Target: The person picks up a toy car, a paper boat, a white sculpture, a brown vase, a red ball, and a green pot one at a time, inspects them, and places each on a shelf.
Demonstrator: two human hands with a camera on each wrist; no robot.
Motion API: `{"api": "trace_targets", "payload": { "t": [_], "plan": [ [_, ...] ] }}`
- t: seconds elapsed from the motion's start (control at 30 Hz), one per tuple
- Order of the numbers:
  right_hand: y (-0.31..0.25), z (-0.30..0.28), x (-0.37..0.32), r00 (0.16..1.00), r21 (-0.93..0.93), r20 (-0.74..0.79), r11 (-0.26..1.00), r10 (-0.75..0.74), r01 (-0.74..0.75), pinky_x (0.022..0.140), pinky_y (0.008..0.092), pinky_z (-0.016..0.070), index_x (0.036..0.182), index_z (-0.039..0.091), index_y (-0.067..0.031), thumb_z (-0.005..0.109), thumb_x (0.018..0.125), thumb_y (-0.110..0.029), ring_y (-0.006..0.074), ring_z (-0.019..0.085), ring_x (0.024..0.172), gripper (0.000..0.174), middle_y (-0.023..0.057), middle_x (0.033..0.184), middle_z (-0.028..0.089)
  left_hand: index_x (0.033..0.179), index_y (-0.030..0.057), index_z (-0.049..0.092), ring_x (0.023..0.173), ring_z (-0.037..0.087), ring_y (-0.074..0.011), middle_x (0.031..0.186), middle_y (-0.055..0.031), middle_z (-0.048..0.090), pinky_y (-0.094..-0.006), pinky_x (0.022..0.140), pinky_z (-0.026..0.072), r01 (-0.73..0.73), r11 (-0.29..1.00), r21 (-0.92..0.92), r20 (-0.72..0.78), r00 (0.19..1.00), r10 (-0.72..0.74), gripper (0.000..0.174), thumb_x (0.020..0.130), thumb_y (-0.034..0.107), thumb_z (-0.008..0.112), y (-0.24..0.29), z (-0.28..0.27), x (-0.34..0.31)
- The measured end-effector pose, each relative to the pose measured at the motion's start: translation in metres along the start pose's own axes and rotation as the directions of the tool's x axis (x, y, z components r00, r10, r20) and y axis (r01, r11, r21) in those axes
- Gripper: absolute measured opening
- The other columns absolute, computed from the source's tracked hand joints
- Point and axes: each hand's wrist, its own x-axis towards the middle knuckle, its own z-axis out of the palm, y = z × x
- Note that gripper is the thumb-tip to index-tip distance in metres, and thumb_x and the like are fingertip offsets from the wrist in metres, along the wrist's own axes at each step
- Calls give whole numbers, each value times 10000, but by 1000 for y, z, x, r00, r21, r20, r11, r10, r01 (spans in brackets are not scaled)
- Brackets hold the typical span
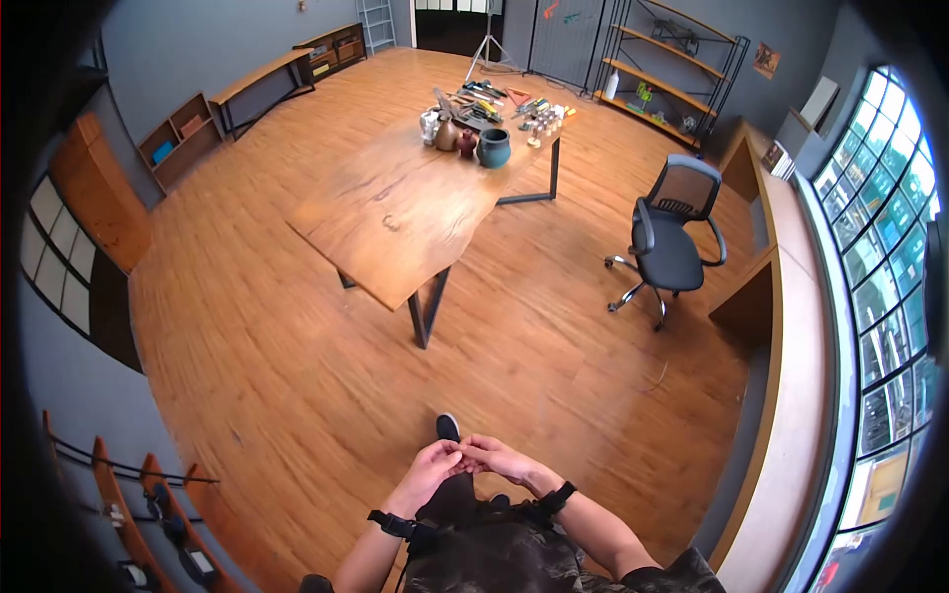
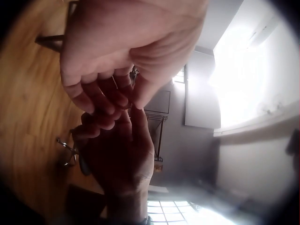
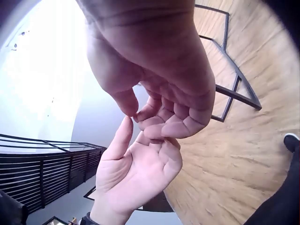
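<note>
My left hand [image 1: 432, 472] and right hand [image 1: 499, 459] meet in front of my body, low in the head view. Their fingertips touch and overlap, with the fingers loosely bent. In the left wrist view, the left hand [image 2: 131, 42] is above and the right hand [image 2: 117, 157] below, in shadow. From the right wrist, the right hand [image 3: 154, 65] hangs over the upturned left palm [image 3: 138, 171], thumb tips close together. No object shows between the fingers. Each wrist carries a black band [image 1: 393, 524].
Ahead stands a wooden table [image 1: 376, 208] with black legs. Its far end bears a teal pot [image 1: 493, 148], a brown vase [image 1: 447, 134] and several hand tools [image 1: 482, 111]. To the right are an office chair [image 1: 672, 252] and a long window ledge [image 1: 791, 376]. A wall rack [image 1: 129, 494] is at lower left.
</note>
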Motion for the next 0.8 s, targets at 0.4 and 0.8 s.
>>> {"api": "trace_targets", "payload": {
  "t": [0.4,0.8],
  "plan": [
    [-142,-71,132,981,49,-190,999,30,-21,803,233,493,1067,574,-86,490,1030,-301,76,596,854,234,-2,936,626,1054,49,560,921,598,-117,956,-28,616,-267,845,487,-31,990,135,208,978,3,128,970,140,595,156,-39,182],
    [-218,-173,227,994,-9,-85,997,72,-73,757,206,477,1051,568,-109,541,1009,-294,55,596,858,192,-26,931,626,1109,64,556,908,575,-91,1014,-12,598,-250,824,474,111,992,66,68,991,-116,189,962,168,613,197,-55,310]
  ]
}}
